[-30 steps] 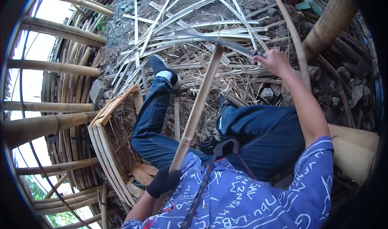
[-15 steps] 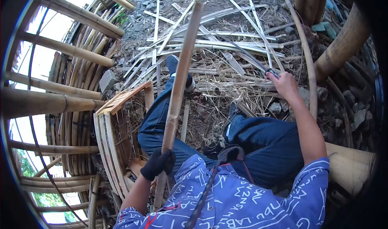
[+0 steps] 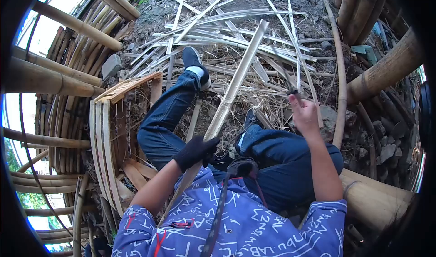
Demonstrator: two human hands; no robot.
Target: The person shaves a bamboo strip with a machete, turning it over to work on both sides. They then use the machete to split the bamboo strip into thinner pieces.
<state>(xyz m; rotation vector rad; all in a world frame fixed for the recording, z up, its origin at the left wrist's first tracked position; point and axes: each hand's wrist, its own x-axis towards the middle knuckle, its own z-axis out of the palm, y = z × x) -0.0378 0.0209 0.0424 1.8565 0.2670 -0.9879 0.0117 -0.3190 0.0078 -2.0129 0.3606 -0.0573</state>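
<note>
My left hand (image 3: 197,152), in a black glove, is closed around the lower part of a long split bamboo strip (image 3: 236,83). The strip slants up and to the right, its pale inner face showing, and its lower end runs down beside my shirt. My bare right hand (image 3: 305,115) grips the dark handle of a knife (image 3: 293,92) to the right of the strip. The blade points up and away from me, blurred and hard to make out against the litter; it appears apart from the strip.
Several pale bamboo strips (image 3: 218,32) lie crossed on the ground ahead, among shavings. A wooden slatted crate (image 3: 101,143) stands at my left. Thick bamboo poles (image 3: 379,73) rise on the right, and one bamboo pole (image 3: 374,195) lies beside my hip. Stacked bamboo (image 3: 68,139) lines the left.
The strip has tilted to the right and turned its pale face up. My left hand has shifted right and up. My right hand has moved left and slightly down with the knife.
</note>
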